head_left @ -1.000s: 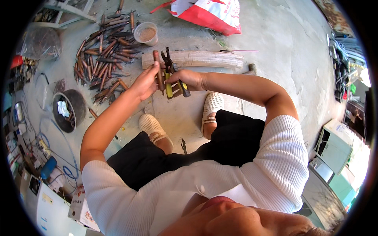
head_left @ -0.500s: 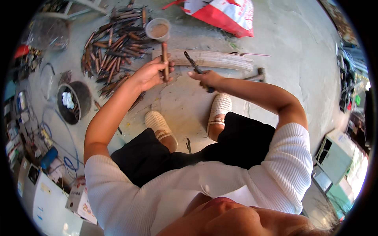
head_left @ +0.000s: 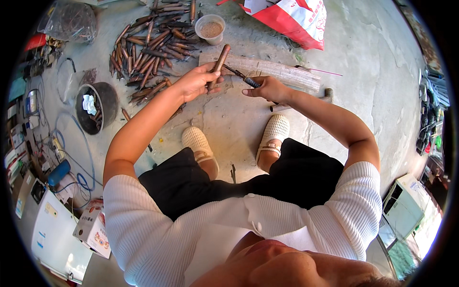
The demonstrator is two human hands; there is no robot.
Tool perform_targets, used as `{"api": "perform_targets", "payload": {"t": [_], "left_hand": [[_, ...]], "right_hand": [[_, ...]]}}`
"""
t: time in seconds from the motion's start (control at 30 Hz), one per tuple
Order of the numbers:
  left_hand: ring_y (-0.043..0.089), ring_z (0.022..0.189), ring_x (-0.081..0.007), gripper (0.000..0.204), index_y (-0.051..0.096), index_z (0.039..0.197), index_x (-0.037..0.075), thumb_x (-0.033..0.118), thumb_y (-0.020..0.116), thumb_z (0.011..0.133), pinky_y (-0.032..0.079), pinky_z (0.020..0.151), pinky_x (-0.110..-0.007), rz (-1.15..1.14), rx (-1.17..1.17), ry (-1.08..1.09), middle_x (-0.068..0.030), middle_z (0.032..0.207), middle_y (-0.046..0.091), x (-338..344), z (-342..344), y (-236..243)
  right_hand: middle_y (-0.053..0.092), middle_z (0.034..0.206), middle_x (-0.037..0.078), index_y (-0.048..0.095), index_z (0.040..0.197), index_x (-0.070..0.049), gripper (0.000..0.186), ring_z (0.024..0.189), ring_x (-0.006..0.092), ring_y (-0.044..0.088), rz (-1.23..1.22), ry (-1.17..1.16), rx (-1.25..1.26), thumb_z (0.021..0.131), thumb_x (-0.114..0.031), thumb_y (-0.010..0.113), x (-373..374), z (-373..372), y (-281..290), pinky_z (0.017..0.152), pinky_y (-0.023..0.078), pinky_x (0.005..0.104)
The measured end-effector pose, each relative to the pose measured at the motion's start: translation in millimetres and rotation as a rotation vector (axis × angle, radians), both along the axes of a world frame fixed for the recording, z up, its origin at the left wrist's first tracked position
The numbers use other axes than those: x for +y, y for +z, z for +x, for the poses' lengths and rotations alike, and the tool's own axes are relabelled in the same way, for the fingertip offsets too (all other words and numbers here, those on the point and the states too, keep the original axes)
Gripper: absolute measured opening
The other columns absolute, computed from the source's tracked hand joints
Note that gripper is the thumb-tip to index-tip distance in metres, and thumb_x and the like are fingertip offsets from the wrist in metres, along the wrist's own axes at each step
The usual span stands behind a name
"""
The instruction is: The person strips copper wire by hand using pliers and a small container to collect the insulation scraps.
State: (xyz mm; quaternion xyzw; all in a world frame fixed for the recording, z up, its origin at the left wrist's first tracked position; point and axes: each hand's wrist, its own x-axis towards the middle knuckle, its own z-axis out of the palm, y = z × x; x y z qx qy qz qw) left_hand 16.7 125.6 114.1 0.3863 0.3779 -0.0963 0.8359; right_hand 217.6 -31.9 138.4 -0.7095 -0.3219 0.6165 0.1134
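My left hand (head_left: 195,82) grips a brown, copper-coloured cylindrical piece (head_left: 221,58), tilted with its upper end leaning right. In my right hand (head_left: 271,90) is a slim dark hand tool (head_left: 251,82) with a ridged grip; its exact kind is unclear. The narrow tip of this tool points up-left and meets or nearly meets the brown piece. Just beyond both hands a worn wooden board (head_left: 282,72) lies on the floor. A heap of similar brown and blackened pieces (head_left: 148,50) spreads out beyond my left hand.
A clear plastic cup (head_left: 210,29) of brown grains stands beside the heap. A hammer (head_left: 328,94) lies right of my right hand. At the left is a black bucket (head_left: 107,107); a red-and-white bag (head_left: 299,24) sits at the far side. My shoes (head_left: 195,139) flank the floor between.
My two hands have come closer together. The tool's tip has swung left to the brown piece, which now tilts rightward instead of standing nearly straight. The whole view has shifted slightly.
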Motion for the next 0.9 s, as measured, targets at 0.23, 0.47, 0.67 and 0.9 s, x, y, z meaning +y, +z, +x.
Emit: {"api": "perform_targets", "payload": {"t": [0.23,0.47,0.67,0.9], "left_hand": [[0.055,0.099,-0.0122,0.038,0.045,0.131,0.008,0.016,0.054,0.095,0.053,0.086,-0.032,0.047,0.025,-0.031,0.0003,0.114,0.053,-1.5,1.6,-3.4],[0.054,0.098,-0.0117,0.042,0.044,0.133,0.007,0.016,0.055,0.094,0.054,0.085,-0.030,0.092,0.027,-0.070,0.0001,0.114,0.053,-3.4,0.4,-4.0],[0.054,0.098,-0.0117,0.043,0.043,0.134,0.006,0.015,0.055,0.094,0.055,0.084,-0.029,0.110,0.028,-0.095,-0.0022,0.117,0.054,-2.2,0.6,-4.0],[0.055,0.097,-0.0115,0.043,0.043,0.134,0.005,0.015,0.054,0.094,0.055,0.083,-0.028,0.108,0.039,-0.128,-0.0017,0.115,0.054,-2.1,1.3,-1.9]], "right_hand": [[0.054,0.087,0.002,0.057,0.113,-0.001,0.042,0.081,0.0112,0.047,0.104,0.030,0.140,0.080,-0.025,0.069,-6.9,4.1,-19.1,0.069,0.039,0.0259],[0.057,0.097,0.005,0.056,0.115,-0.002,0.043,0.093,0.0148,0.047,-0.003,0.034,0.188,0.081,-0.026,0.066,0.6,0.8,-0.8,0.082,0.039,0.0275],[0.054,0.117,0.013,0.052,0.124,-0.002,0.054,0.111,0.0208,0.046,-0.028,0.053,0.205,0.078,-0.027,0.067,2.5,2.6,-1.4,0.094,0.034,0.0314],[0.054,0.124,0.017,0.051,0.129,-0.002,0.059,0.118,0.0239,0.046,-0.041,0.090,0.214,0.077,-0.026,0.067,3.2,3.0,-3.0,0.100,0.033,0.0333]]}}
